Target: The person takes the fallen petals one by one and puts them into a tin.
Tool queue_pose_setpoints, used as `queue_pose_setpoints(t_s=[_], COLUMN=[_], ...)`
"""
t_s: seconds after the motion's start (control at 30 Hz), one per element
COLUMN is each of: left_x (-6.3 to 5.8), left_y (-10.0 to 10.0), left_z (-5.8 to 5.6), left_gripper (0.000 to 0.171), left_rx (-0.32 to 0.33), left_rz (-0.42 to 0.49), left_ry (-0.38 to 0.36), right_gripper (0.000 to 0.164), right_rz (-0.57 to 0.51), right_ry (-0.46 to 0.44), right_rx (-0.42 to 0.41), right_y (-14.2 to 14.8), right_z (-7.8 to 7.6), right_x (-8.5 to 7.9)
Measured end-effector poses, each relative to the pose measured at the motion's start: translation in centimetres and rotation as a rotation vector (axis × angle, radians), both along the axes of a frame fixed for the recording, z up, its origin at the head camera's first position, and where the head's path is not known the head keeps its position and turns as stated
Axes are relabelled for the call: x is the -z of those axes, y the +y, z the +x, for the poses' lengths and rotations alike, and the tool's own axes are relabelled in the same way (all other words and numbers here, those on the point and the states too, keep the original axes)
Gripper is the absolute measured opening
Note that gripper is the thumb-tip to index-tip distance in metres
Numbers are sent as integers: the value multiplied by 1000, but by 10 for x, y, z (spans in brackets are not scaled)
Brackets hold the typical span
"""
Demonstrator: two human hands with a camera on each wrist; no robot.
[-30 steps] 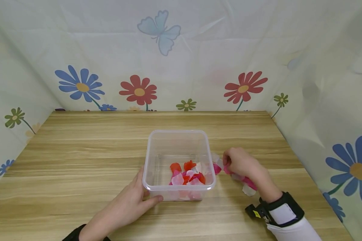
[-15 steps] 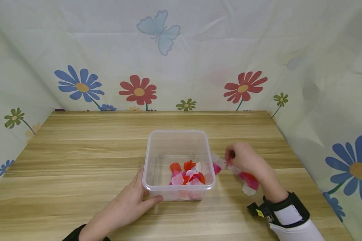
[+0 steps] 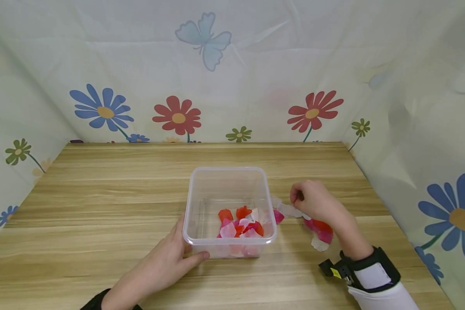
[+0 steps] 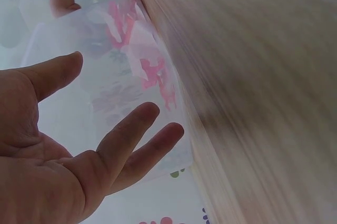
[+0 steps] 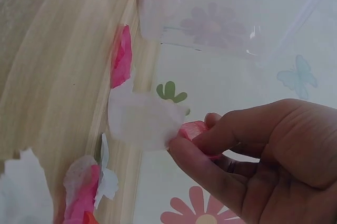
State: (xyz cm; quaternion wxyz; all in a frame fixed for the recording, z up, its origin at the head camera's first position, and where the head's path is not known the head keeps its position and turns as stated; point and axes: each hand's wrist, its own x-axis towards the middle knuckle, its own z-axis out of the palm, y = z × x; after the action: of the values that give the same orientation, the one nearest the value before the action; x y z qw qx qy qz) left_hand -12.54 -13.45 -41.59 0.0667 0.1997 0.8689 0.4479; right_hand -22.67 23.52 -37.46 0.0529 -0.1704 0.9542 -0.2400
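A clear plastic container stands on the table with red, pink and white petals lying inside it. My left hand rests against its left side, with the thumb at the near wall. The left wrist view shows that hand with its fingers extended and spread by the wall. To the right of the container, my right hand pinches petals between thumb and fingers. The right wrist view shows a pink petal in the pinch and a whitish petal at the fingertips.
Loose pink, red and white petals lie on the wooden table below my right hand. Another magenta petal lies by the container's right wall. Flower-printed cloth hangs behind the table and along both sides.
My right hand has lifted slightly up and to the right from the loose petals, pinching petals. More of the petals beneath now shows. The left hand and container have stayed put.
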Motion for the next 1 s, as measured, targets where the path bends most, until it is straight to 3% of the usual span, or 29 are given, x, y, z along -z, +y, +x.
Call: queue_pose_setpoints(t_s=[0.27,0.6,1.0], left_x=[0,0,1], left_y=[0,0,-1], left_z=[0,0,0], left_gripper=[98,99,97], left_rx=[-1,4,9], left_rz=[5,14,-6], left_ry=[-20,-19,13], right_gripper=[13,17,18], right_rz=[-42,-93,-232], right_ry=[-1,102,273], right_rx=[23,22,-21], right_y=[0,-7,-26], right_z=[0,8,29], right_x=[-3,-12,-27])
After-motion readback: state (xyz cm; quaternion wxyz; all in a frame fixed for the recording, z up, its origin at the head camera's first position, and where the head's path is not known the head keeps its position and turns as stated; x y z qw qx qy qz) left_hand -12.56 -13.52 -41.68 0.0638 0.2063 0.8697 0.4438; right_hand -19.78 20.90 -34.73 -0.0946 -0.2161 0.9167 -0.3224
